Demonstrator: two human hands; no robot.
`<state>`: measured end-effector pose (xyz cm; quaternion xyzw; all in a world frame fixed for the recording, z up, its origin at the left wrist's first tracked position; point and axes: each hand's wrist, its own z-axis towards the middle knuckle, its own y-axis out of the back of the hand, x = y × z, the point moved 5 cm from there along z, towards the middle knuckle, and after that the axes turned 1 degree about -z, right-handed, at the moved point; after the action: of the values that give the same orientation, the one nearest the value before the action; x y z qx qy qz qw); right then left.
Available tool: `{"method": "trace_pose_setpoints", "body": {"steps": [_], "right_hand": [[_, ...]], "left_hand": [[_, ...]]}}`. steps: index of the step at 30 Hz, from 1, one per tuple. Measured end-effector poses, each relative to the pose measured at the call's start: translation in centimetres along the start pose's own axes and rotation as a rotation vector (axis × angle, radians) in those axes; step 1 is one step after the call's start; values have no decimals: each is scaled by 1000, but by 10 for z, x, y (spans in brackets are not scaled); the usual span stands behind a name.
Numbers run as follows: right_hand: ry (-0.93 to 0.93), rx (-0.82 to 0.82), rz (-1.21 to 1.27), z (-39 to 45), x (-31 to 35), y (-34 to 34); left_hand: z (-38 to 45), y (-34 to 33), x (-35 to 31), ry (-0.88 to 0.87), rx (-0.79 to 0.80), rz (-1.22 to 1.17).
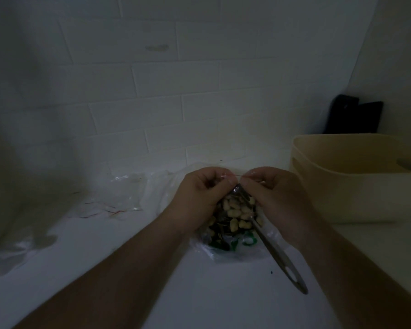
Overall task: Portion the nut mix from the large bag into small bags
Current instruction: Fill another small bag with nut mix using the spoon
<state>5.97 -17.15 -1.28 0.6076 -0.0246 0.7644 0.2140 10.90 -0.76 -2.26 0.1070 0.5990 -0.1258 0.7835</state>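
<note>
A dim white desk [199, 293] against a tiled wall. Empty clear small bags [119, 198] lie toward its back left, a bag of nuts [233, 222] and metal spoon [280, 260] mid-desk, a beige tub [356, 186] at the right edge.

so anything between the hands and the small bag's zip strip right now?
Nothing visible. The left hand and right hand both pinch the red-lined top of the small bag directly. The metal spoon lies below, its handle pointing toward the camera, clear of the strip.
</note>
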Motion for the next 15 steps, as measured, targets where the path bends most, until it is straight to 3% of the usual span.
{"method": "trace_pose_setpoints", "body": {"steps": [15], "right_hand": [[38,-77,56,1,3,6]], "left_hand": [[2,9,2,67,-117,-20]]}}
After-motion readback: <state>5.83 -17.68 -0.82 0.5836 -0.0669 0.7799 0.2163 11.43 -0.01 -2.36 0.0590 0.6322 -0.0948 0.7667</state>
